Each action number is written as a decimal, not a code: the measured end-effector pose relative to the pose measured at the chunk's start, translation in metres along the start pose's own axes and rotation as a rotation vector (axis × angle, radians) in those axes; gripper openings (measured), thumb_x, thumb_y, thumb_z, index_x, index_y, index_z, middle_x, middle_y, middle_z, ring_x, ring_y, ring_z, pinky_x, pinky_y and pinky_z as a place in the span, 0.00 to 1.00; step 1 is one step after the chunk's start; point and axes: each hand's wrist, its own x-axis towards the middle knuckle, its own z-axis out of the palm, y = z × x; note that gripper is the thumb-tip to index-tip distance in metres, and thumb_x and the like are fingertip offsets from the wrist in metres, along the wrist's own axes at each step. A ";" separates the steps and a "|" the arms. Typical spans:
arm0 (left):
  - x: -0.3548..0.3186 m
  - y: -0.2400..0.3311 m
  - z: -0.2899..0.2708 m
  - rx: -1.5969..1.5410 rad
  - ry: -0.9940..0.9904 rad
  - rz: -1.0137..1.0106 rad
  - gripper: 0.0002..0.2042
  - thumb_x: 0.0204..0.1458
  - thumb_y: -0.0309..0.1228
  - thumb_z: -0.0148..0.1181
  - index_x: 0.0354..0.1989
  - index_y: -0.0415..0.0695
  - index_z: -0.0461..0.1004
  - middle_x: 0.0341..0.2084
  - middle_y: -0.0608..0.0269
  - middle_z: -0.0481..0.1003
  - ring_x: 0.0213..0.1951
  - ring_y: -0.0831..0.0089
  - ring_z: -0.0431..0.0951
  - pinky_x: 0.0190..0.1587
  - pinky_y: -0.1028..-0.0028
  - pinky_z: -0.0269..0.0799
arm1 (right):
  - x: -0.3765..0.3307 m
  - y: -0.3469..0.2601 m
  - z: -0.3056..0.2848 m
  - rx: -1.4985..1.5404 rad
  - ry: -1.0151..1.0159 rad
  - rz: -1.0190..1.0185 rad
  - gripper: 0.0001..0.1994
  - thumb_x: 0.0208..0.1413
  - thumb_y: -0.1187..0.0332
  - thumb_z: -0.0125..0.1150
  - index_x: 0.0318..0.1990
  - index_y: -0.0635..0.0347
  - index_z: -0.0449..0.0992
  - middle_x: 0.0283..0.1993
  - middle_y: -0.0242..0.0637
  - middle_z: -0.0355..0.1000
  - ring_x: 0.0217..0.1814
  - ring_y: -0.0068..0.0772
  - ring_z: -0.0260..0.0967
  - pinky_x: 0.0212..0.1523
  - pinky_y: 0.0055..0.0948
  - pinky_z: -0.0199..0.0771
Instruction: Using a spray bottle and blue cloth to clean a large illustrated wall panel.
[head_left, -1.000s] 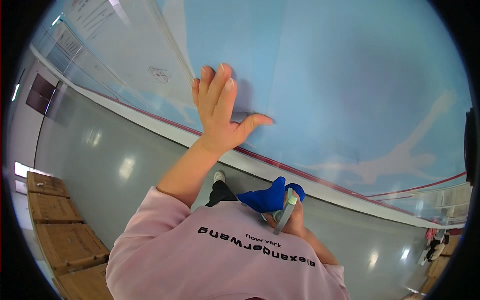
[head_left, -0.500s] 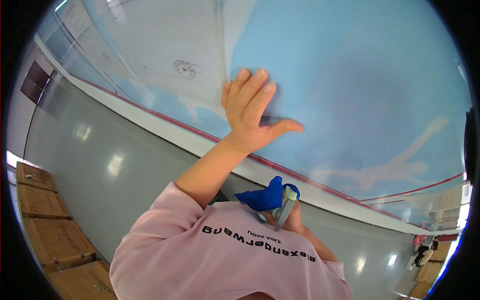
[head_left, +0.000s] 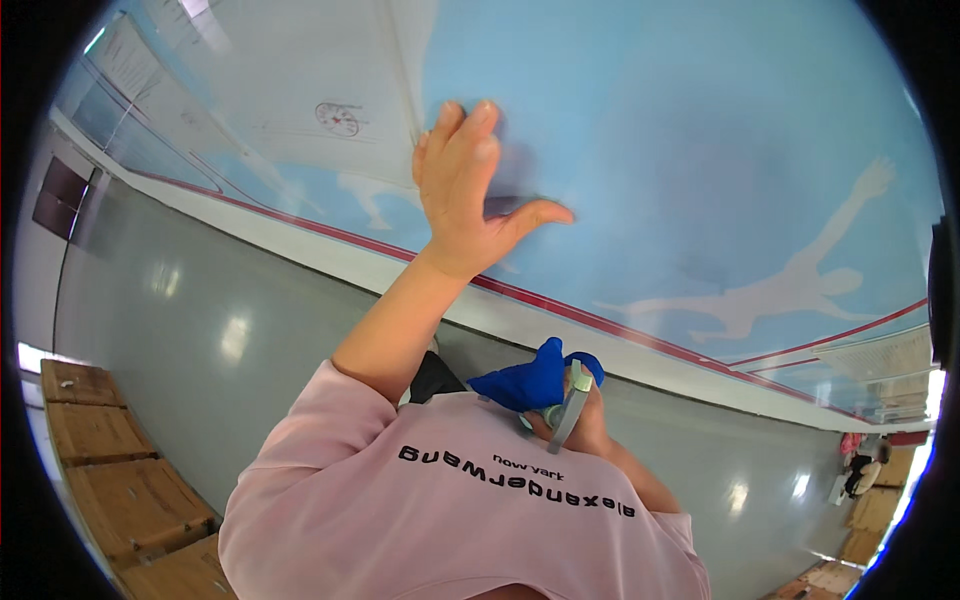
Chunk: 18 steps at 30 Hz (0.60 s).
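Left hand (head_left: 458, 205), open at the blue wall (head_left: 660, 150), should press flat and gently; right hand (head_left: 592, 422), below it, grips blue cloth (head_left: 525, 384) and grey tool (head_left: 569, 420)

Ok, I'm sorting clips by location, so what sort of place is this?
Probably an indoor hall or corridor, perhaps partly for storage: a glossy grey floor, a light blue wall with pale figure silhouettes, and brown rectangular boxes.
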 end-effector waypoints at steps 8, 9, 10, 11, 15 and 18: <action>-0.003 0.005 0.003 -0.052 0.080 -0.092 0.48 0.32 0.56 0.71 0.59 0.41 0.57 0.58 0.48 0.60 0.58 0.54 0.61 0.60 0.56 0.54 | 0.000 0.008 -0.003 0.010 0.069 0.037 0.17 0.27 0.70 0.72 0.32 0.56 0.77 0.33 0.37 0.71 0.36 0.46 0.64 0.37 0.40 0.65; -0.002 0.005 0.004 -0.052 0.081 -0.092 0.48 0.32 0.56 0.71 0.59 0.41 0.57 0.58 0.48 0.60 0.58 0.54 0.61 0.60 0.56 0.54 | 0.001 0.011 -0.001 0.013 0.069 -0.008 0.18 0.28 0.70 0.72 0.33 0.55 0.76 0.33 0.37 0.71 0.36 0.46 0.64 0.37 0.40 0.65; -0.002 0.006 0.006 -0.037 0.091 -0.088 0.47 0.32 0.56 0.70 0.59 0.41 0.58 0.58 0.48 0.60 0.58 0.54 0.60 0.59 0.57 0.55 | 0.003 0.012 0.001 0.016 0.069 -0.053 0.18 0.28 0.70 0.71 0.34 0.55 0.76 0.33 0.37 0.71 0.36 0.46 0.64 0.36 0.39 0.65; -0.001 0.007 0.008 -0.022 0.102 -0.085 0.47 0.32 0.57 0.69 0.58 0.41 0.58 0.59 0.49 0.60 0.59 0.53 0.60 0.59 0.58 0.55 | 0.004 0.011 0.000 0.014 0.068 -0.053 0.18 0.28 0.70 0.71 0.34 0.55 0.76 0.33 0.37 0.71 0.36 0.46 0.64 0.36 0.39 0.65; 0.008 0.013 0.008 0.011 0.116 -0.108 0.43 0.33 0.58 0.68 0.56 0.43 0.63 0.59 0.50 0.60 0.59 0.53 0.60 0.57 0.59 0.57 | 0.011 0.001 0.002 -0.039 -0.023 -0.103 0.19 0.29 0.70 0.71 0.35 0.54 0.76 0.34 0.37 0.71 0.36 0.45 0.64 0.38 0.38 0.64; 0.012 0.015 0.003 -0.003 0.079 -0.051 0.40 0.34 0.59 0.66 0.53 0.45 0.67 0.59 0.52 0.61 0.60 0.53 0.59 0.54 0.60 0.59 | 0.012 -0.006 0.004 -0.033 -0.066 -0.123 0.19 0.30 0.70 0.71 0.36 0.53 0.76 0.34 0.37 0.71 0.37 0.45 0.64 0.40 0.38 0.63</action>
